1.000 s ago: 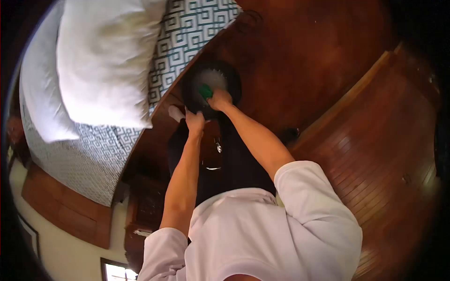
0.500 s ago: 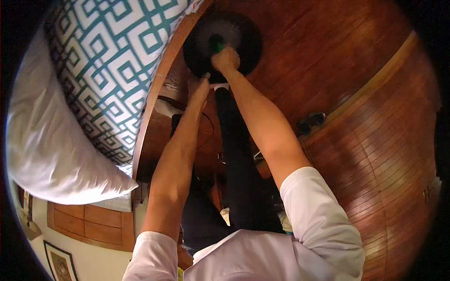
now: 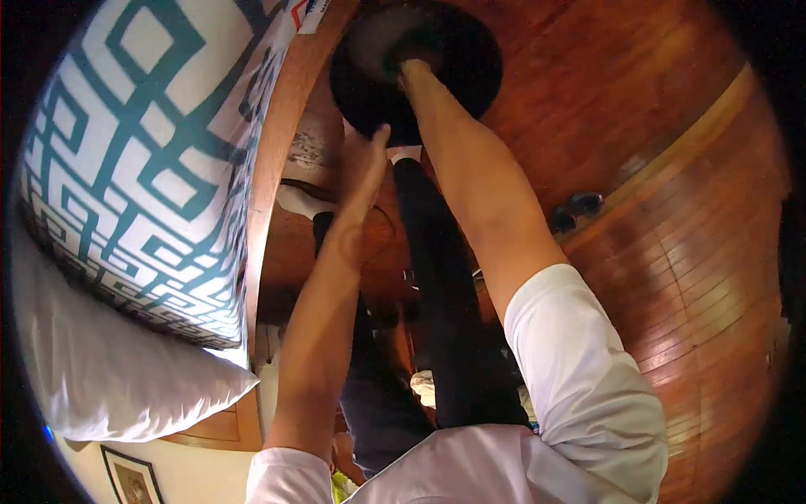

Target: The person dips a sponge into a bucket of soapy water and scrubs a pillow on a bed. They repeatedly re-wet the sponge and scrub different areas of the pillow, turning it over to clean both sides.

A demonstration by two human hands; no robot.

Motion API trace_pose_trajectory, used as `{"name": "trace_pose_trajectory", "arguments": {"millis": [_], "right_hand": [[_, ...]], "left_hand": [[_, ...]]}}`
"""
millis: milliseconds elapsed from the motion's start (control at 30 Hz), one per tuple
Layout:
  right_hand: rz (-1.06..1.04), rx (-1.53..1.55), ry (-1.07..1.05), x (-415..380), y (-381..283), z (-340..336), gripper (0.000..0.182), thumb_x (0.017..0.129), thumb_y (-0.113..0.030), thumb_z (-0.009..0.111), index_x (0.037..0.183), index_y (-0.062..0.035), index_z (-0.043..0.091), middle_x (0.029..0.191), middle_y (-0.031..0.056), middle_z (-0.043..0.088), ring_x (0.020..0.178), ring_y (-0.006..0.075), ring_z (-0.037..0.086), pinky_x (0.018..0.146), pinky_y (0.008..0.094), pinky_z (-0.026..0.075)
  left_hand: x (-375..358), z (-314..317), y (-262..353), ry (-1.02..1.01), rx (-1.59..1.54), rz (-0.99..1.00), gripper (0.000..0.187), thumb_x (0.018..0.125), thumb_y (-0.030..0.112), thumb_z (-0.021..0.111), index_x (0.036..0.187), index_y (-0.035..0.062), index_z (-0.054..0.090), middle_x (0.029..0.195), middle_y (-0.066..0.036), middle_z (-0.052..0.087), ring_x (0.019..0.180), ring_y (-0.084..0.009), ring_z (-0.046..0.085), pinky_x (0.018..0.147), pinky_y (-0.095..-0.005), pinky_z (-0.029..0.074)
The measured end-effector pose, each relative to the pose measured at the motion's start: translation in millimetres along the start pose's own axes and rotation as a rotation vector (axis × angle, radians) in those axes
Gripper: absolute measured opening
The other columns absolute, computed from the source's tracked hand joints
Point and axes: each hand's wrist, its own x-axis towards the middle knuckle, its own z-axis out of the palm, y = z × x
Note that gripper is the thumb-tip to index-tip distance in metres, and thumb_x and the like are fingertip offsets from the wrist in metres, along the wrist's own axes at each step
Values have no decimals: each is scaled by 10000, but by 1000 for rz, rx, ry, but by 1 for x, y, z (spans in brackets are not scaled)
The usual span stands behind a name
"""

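A round black disc-like object [image 3: 462, 50] is at the top, above the wooden floor. My right hand [image 3: 413, 70] reaches over its middle with fingers wrapped down; what they hold is lost in the dark centre. At the disc's lower left edge is my left hand [image 3: 369, 151], thumb up against the rim, its other fingers smeared and partly hidden. My legs in black trousers [image 3: 432, 269] stretch below, between my arms.
On the left, a bed with a teal and white patterned cover [image 3: 159, 160], a wooden edge [image 3: 273, 143] and a pale pillow [image 3: 126, 370]. Dark shoes or similar items [image 3: 578, 212] lie on the wooden floor [image 3: 571, 101] at right. A framed picture [image 3: 133, 477] hangs lower left.
The black disc appears larger and slightly further right. My right hand has moved slightly up. The green at the disc's centre shows less. The patterned cover fills more of the left side.
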Motion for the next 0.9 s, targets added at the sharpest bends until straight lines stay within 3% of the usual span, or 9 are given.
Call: {"name": "trace_pose_trajectory", "arguments": {"millis": [233, 367, 467, 633, 700, 733, 800, 833, 900], "right_hand": [[43, 701, -260, 7, -5, 19, 303, 949, -178, 553, 1211, -47, 630, 1226, 159, 664, 1088, 337, 665, 932, 445, 556], [17, 921, -404, -3, 0, 16, 319, 984, -171, 515, 1275, -69, 596, 1270, 153, 643, 1117, 322, 653, 957, 452, 557], [1, 983, -525, -10, 3, 11, 334, 1010, -166, 487, 1322, -84, 570, 1302, 148, 627, 1140, 311, 644, 975, 457, 557], [-31, 1017, -685, -22, 4, -8, 328, 989, -155, 553, 1309, -84, 560, 1285, 140, 623, 1137, 287, 638, 962, 483, 550], [66, 881, -558, -46, -11, -26, 240, 999, -144, 513, 1192, -63, 629, 1133, 121, 681, 987, 267, 679, 853, 394, 601], [63, 879, -557, -35, -5, -23, 240, 999, -144, 513, 1192, -63, 629, 1133, 121, 681, 987, 267, 679, 853, 394, 601], [73, 890, -669, -17, 5, -22, 236, 991, -155, 514, 1188, -55, 599, 1134, 98, 658, 1020, 260, 656, 912, 428, 563], [75, 892, -707, -14, 10, -24, 236, 989, -159, 515, 1186, -53, 590, 1134, 91, 650, 1031, 258, 648, 931, 439, 550], [150, 1133, -943, -5, 15, -36, 186, 999, -212, 520, 1045, -69, 630, 917, 63, 628, 698, 208, 558, 611, 332, 510]], "left_hand": [[-94, -54, -22, -28, 336, 251, 534, 1055, 273, 498, 1518, 50, 350, 1310, -166, 624, 1150, -232, 636, 955, -323, 501], [-173, -88, 2, 64, 175, 108, 495, 1041, 195, 521, 1457, -40, 390, 1312, -195, 610, 1201, -247, 600, 1040, -340, 433], [-213, -115, 9, 167, 316, 64, 476, 1059, 263, 499, 1432, -21, 419, 1278, -171, 641, 1152, -252, 634, 959, -353, 495], [-259, -145, 28, 508, 398, 85, 340, 1048, 172, 483, 1307, -42, 535, 1082, -134, 681, 968, -203, 634, 880, -328, 494], [-281, -168, 26, 691, 309, 219, 279, 1039, 158, 475, 1219, -23, 589, 945, -106, 664, 820, -168, 606, 836, -321, 490], [-281, -177, 26, 934, 388, 345, 215, 1001, 92, 465, 1077, -32, 623, 866, -77, 617, 773, -162, 565, 783, -317, 469], [-281, -210, 35, 1064, 562, 614, 213, 935, 99, 486, 819, -30, 609, 764, -67, 543, 723, -174, 514, 736, -312, 405], [-284, -215, 46, 1165, 533, 559, 196, 922, 93, 487, 814, -23, 601, 764, -73, 541, 718, -171, 507, 722, -309, 403], [-297, -238, 56, 1154, 252, 503, 168, 898, 97, 493, 819, -15, 590, 762, -84, 534, 712, -164, 495, 692, -303, 405]]}}
